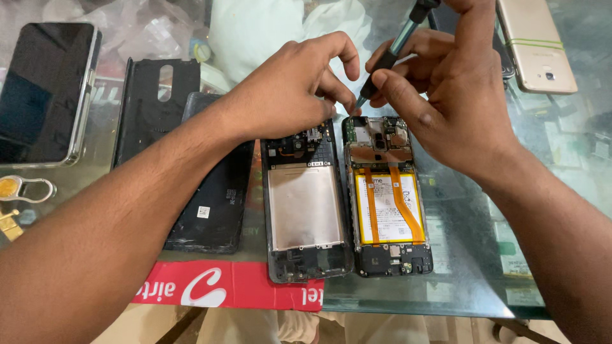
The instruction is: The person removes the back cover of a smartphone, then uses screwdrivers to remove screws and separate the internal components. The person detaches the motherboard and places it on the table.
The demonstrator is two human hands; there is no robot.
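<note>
An opened phone (pixel 387 197) lies on the glass table (pixel 465 267), its white battery crossed by orange ribbon cables and its circuit board showing at the far end. My right hand (pixel 446 95) is shut on a dark screwdriver (pixel 398 41), whose tip points at the phone's top left corner. My left hand (pixel 293 86) hovers at that same corner, thumb and forefinger pinched together at the tip; I cannot make out anything between them. Just left of the phone lies a phone frame (pixel 305 204) with a bare metal plate.
A black back cover (pixel 220 191) and a black case (pixel 156 105) lie further left, with a dark-screened phone (pixel 44 92) at the far left. A gold phone (pixel 535 44) lies at the top right. A red and white strip (pixel 229 286) runs along the table's near edge. A metal keyring piece (pixel 22 189) lies at the left edge.
</note>
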